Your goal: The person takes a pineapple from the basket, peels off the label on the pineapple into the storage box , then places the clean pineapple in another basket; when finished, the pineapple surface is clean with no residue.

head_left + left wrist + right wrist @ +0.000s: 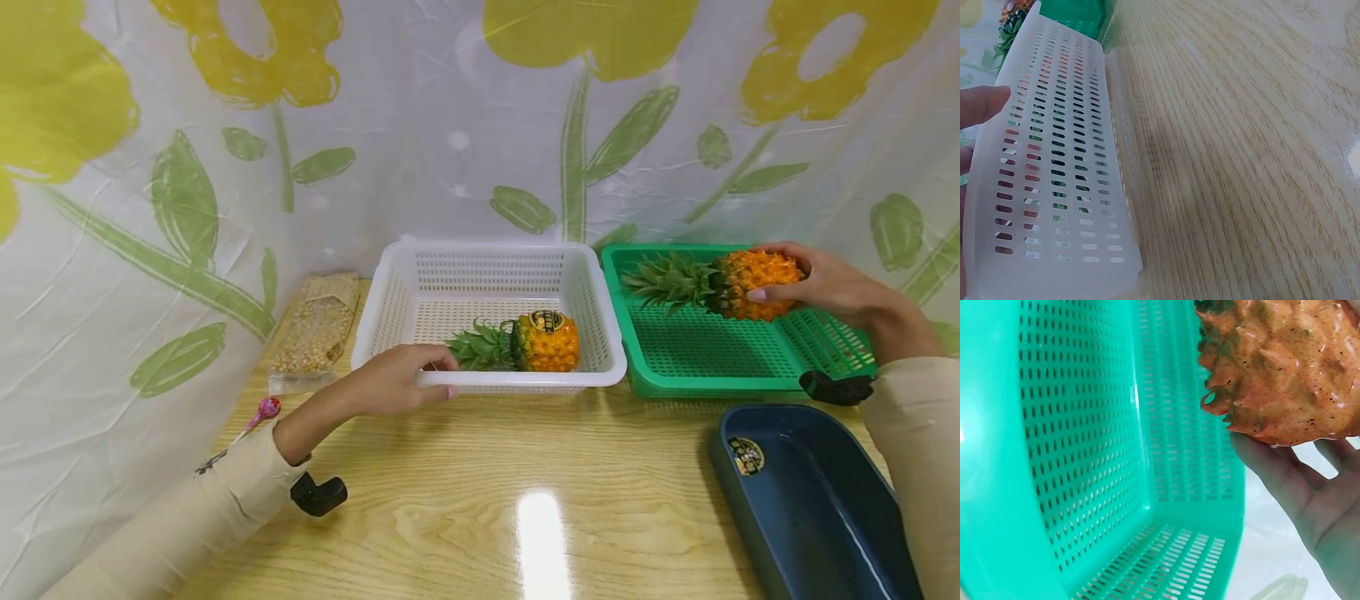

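In the head view my right hand grips a small pineapple by its orange body, its leafy crown pointing left, above the green basket. The right wrist view shows the fruit's bumpy skin with fingers and thumb around it. A second pineapple, with a dark round label, lies on its side in the white basket, crown to the left. At that basket's front left rim is my left hand, thumb outside and fingers over the inner side, holding the edge.
A dark blue tub with a round label stands at the front right. Left of the white basket lies a clear-windowed bag of pale kernels, with a wrapped lollipop near it. A flowered curtain hangs behind the baskets.
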`<state>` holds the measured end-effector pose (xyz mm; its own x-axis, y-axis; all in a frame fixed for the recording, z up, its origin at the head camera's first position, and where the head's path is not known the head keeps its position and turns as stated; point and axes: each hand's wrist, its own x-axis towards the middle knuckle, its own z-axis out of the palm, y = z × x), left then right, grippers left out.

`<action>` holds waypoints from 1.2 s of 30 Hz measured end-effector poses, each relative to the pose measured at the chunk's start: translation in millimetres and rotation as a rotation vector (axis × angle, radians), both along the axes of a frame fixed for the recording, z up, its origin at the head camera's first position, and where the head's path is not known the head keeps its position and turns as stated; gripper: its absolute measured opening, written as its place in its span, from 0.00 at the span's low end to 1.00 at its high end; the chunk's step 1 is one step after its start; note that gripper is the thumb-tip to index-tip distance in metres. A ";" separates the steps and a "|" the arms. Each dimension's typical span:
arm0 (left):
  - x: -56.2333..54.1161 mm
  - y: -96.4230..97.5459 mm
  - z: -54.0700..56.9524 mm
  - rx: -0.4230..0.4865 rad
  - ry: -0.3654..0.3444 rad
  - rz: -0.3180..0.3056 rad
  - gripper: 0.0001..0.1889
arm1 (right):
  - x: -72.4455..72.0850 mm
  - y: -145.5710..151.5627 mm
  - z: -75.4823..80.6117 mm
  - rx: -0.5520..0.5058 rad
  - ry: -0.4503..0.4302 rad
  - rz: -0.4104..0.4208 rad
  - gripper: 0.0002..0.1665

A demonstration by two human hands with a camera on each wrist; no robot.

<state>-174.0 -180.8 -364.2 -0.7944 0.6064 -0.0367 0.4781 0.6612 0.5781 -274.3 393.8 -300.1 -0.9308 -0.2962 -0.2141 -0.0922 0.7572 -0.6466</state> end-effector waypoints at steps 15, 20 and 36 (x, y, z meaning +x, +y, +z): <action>-1.4 -0.2 -2.0 -0.014 0.002 -0.002 0.13 | -18.2 3.9 -15.8 0.051 -0.066 0.004 0.51; -1.1 0.1 -2.0 -0.023 0.000 -0.002 0.13 | -21.4 2.8 -18.6 0.025 -0.095 -0.004 0.51; -1.0 -0.5 -2.0 -0.028 -0.005 -0.004 0.13 | -33.4 -3.8 -22.5 0.150 -0.128 0.040 0.54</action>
<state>-175.0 -181.4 -366.2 -0.7915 0.6085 -0.0578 0.4781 0.6753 0.5616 -307.7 390.0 -322.6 -0.8813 -0.2885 -0.3742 -0.0490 0.8435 -0.5349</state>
